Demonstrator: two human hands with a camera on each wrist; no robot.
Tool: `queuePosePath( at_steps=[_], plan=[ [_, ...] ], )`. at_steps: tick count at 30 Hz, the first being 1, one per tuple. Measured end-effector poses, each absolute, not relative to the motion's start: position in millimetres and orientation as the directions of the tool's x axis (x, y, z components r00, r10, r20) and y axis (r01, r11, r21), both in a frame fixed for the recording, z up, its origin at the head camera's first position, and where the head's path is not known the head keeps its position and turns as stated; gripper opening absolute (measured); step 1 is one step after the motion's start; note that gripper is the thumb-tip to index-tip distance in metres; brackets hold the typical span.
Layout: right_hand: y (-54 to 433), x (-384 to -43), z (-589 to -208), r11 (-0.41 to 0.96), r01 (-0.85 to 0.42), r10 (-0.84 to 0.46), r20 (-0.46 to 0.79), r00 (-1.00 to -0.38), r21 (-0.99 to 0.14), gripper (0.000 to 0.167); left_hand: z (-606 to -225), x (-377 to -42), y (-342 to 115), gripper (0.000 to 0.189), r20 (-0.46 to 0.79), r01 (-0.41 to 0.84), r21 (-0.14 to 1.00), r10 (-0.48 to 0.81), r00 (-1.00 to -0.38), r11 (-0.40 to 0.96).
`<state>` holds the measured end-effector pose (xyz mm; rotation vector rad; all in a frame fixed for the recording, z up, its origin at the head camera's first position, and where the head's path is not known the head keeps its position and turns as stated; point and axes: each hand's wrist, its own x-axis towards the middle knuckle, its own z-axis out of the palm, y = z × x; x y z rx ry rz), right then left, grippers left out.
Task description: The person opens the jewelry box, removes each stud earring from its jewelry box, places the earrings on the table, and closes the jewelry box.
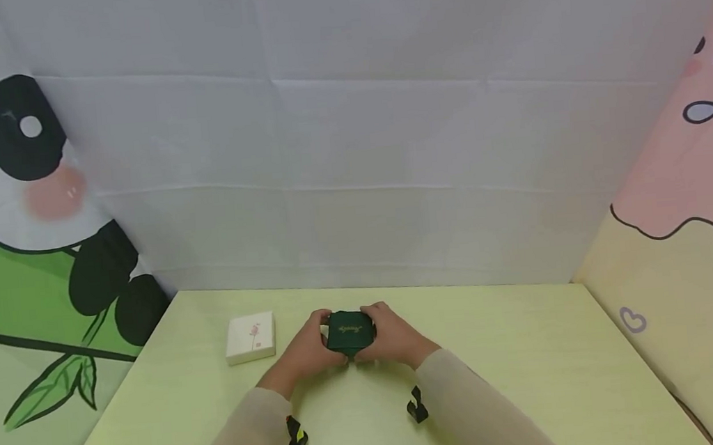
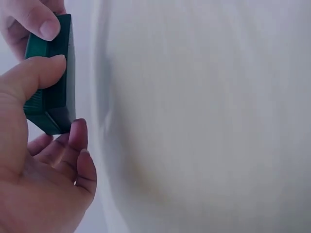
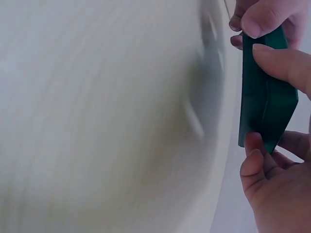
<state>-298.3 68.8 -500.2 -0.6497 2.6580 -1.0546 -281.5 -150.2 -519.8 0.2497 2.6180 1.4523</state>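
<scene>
Both hands hold a small dark green box (image 1: 349, 330) with gold lettering on its face, near the middle of the table in the head view. My left hand (image 1: 312, 346) grips its left side and my right hand (image 1: 390, 335) its right side. In the left wrist view the left thumb presses on one long face of the green box (image 2: 59, 82), with fingertips curled under its end. From the right wrist the green box (image 3: 272, 104) shows a smooth side, pinched between the right thumb and fingers. Its inside is not visible.
To the left of the hands, a white square box (image 1: 250, 337) with a pink flower print lies on the pale yellow table (image 1: 517, 349). A white sheet (image 1: 350, 146) hangs behind the table. Cartoon-printed panels stand on the left and right.
</scene>
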Motion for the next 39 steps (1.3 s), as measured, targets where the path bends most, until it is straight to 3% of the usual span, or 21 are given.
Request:
queuePosePath(
  at_steps=[26, 33, 39],
  plan=[
    [102.2, -238.0, -510.7, 0.553, -0.355, -0.426, 0.11, -0.898, -0.754, 0.103, -516.9, -227.9, -126.2, 0.1, 0.075, 0.217, 0.777, 0.255, -0.964, 0.591],
    [109.2, -221.5, -518.4, 0.538, -0.351, -0.411, 0.125, -0.903, -0.766, 0.102, -519.5, -210.4, -119.4, 0.099, 0.102, 0.229, 0.766, 0.239, -0.966, 0.6],
    [114.7, -207.0, -527.9, 0.526, -0.331, -0.404, 0.112, -0.908, -0.783, 0.103, -530.4, -194.8, -112.2, 0.099, 0.053, 0.178, 0.792, 0.225, -0.973, 0.584]
  ],
)
